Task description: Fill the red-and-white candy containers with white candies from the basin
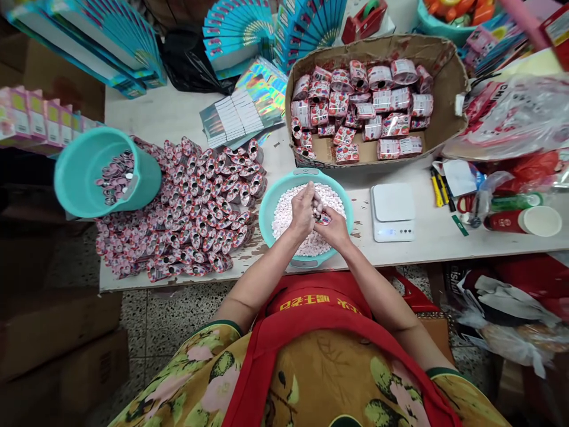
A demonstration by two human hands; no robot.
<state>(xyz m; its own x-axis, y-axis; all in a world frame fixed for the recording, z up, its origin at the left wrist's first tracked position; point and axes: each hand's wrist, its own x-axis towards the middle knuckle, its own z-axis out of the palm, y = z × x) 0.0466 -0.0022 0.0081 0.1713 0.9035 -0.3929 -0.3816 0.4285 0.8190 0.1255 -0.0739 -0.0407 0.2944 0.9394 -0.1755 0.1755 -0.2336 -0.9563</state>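
Both my hands are over a turquoise basin (267, 222) filled with small pale pink pellets (287, 210) that look like candies. My left hand (302, 210) is cupped closed, with several pellets (317, 204) showing at its fingers. My right hand (334, 228) is closed around a small red-and-white printed container (325, 219), just below the left fingers; its opening is mostly hidden. Left of the basin stand many similar printed containers (202, 207), packed close with dark open mouths upward. A cardboard box (447, 104) behind the basin holds more printed containers (395, 124), many lying on their sides.
A teal bucket (149, 178) holding small pink pieces stands at the left. A white digital scale (393, 204) sits right of the basin. Farther right are yellow cutters (438, 187), a paper cup (537, 220) and plastic bags (524, 112). Blue fan-shaped card stacks (240, 32) line the back.
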